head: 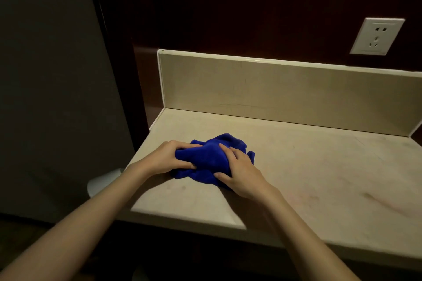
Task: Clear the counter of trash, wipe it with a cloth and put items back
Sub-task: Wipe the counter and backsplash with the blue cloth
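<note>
Blue cloth (210, 159) bunched on counter (308, 173) — left hand (166, 158), right hand (237, 172) fingers gripping it

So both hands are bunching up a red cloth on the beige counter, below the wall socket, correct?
Not quite: the cloth is blue, not red. The head view shows the left hand and right hand both gripping it on the beige counter, with the wall socket above to the right.
</note>
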The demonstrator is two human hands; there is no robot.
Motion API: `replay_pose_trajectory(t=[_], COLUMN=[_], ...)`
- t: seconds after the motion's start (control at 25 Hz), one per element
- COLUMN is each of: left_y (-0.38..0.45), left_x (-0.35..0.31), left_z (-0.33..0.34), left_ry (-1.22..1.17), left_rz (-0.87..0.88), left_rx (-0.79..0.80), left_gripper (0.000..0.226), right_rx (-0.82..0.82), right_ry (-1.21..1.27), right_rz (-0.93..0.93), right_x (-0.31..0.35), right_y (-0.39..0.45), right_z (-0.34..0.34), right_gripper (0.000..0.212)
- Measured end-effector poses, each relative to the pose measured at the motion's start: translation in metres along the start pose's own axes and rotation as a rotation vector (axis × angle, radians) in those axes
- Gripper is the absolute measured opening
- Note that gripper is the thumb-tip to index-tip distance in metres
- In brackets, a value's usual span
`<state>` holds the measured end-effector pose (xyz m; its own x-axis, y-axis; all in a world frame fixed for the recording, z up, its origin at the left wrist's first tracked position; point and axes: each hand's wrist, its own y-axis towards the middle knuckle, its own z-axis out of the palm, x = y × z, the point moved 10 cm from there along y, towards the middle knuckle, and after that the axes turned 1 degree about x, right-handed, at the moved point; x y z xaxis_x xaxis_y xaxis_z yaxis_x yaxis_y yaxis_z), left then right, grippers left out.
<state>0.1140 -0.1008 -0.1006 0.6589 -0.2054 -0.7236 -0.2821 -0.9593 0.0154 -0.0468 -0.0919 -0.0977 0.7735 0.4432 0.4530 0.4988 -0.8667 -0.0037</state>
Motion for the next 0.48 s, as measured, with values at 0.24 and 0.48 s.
replay_pose_trajectory(t=[0.24,0.48], left_y=[-0.086,-0.132], left_x=[-0.019,-0.021], left_z=[0.006,0.011], left_ry=[0.004,0.038], left_rz=[-0.043,-0.070], left_rx=[-0.046,-0.094], left_gripper=[0.048,0.048], right_rx=[0.052,0.043], right_ry=[0.005,0.002], right_rz=[-0.085,-0.164], right_x=[0.039,0.062], right_y=[-0.054,-0.083], right_z=[0.020,0.032], right_gripper=[0.078,0.077])
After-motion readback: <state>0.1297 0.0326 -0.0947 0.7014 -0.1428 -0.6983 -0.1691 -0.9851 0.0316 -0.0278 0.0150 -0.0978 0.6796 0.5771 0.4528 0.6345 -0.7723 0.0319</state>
